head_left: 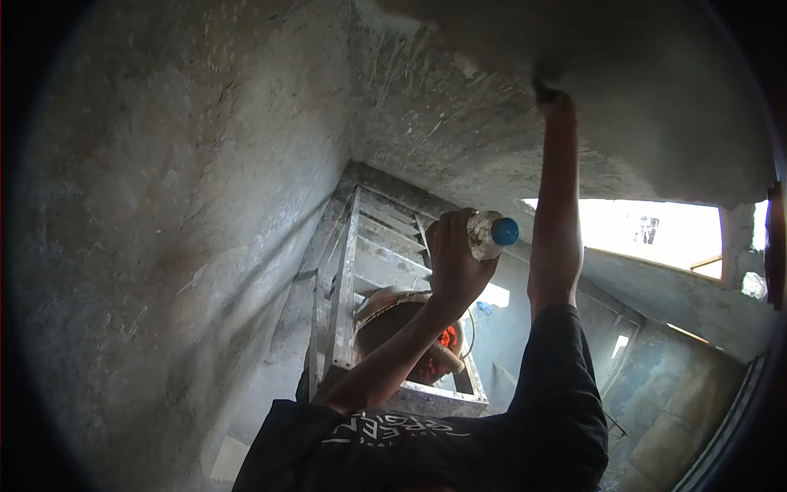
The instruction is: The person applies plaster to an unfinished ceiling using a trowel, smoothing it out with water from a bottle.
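Note:
My left hand [457, 258] is wrapped round a plastic bottle [485, 236] with a blue cap, held tilted in front of my chest. Whitish smears cover the bottle's sides. My right arm reaches up to the rough grey plaster surface [459, 107] overhead. There my right hand [556, 97] is bent at the wrist, close to or touching the plaster. A dark patch shows at its fingers, too dim to tell whether it is a tool or shadow. Below my left forearm is a round bucket [373, 310] with a dark inside and something orange-red in it.
A stained ladder-like frame [344, 283] with several rungs stands behind the bucket. To the left rises a rough plastered wall [180, 213]. A bright opening [656, 234] lies at the right, with a lower room [648, 394] beneath it.

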Action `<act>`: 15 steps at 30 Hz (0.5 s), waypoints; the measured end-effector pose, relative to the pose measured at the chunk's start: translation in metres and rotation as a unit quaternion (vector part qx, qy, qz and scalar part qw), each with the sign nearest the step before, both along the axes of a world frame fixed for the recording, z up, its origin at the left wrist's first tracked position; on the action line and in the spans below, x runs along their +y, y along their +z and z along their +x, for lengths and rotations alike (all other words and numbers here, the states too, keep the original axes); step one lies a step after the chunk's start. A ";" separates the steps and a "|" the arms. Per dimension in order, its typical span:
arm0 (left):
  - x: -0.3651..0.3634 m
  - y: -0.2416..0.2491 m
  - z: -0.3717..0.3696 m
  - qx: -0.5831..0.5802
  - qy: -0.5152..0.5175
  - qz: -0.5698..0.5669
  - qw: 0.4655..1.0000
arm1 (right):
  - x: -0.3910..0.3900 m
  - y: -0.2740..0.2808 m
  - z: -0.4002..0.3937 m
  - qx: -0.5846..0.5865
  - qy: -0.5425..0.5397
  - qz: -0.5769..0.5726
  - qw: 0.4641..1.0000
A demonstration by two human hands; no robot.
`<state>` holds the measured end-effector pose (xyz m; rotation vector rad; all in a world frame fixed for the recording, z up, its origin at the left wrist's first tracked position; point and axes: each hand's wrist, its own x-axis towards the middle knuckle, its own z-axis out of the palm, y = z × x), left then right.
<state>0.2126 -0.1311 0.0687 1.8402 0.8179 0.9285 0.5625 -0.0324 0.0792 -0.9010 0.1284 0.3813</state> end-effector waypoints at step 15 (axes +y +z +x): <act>-0.002 0.000 -0.001 -0.001 -0.011 -0.011 1.000 | -0.062 0.087 0.038 -0.134 -0.019 -0.034 0.990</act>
